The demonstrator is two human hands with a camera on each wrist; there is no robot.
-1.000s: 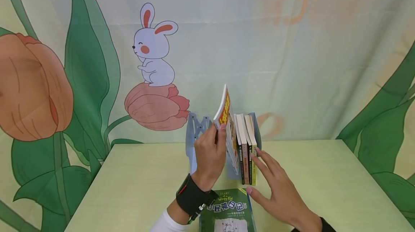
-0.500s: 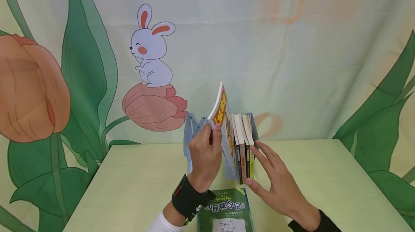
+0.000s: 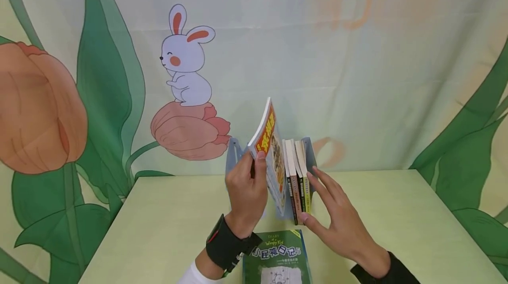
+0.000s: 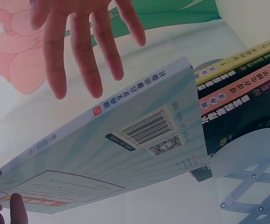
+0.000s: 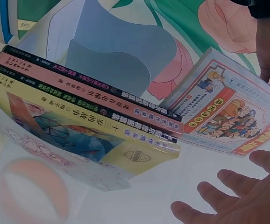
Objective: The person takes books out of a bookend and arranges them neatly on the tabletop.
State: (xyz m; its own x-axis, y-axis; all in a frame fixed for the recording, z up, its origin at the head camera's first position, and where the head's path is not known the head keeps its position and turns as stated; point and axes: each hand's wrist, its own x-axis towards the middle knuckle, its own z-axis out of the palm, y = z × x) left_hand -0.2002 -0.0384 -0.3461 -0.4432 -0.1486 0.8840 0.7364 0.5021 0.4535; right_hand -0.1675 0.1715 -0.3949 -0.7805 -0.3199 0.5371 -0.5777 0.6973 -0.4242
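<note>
My left hand [image 3: 247, 187] grips the top of a thin book [image 3: 275, 160], thumb on its colourful cover. The book tilts left, apart from several upright books [image 3: 295, 165] with black, pink and yellow spines, which stand in a blue folding bookend [image 3: 233, 151]. Its barcoded back [image 4: 121, 140] shows in the left wrist view. My right hand [image 3: 341, 222] hovers with spread fingers beside the yellow-spined book [image 5: 93, 126]; in the right wrist view its fingertips are apart from the books.
A green book [image 3: 278, 253] lies flat on the pale table [image 3: 158, 222], nearer than the bookend and partly hidden by my left wrist. The bookend's lattice [image 4: 254, 191] shows in the left wrist view. A curtain [image 3: 254, 54] with a rabbit and flowers hangs behind.
My left hand has moved slightly left with the thin book, widening the gap to the standing books. My right hand has risen a little, still spread.
</note>
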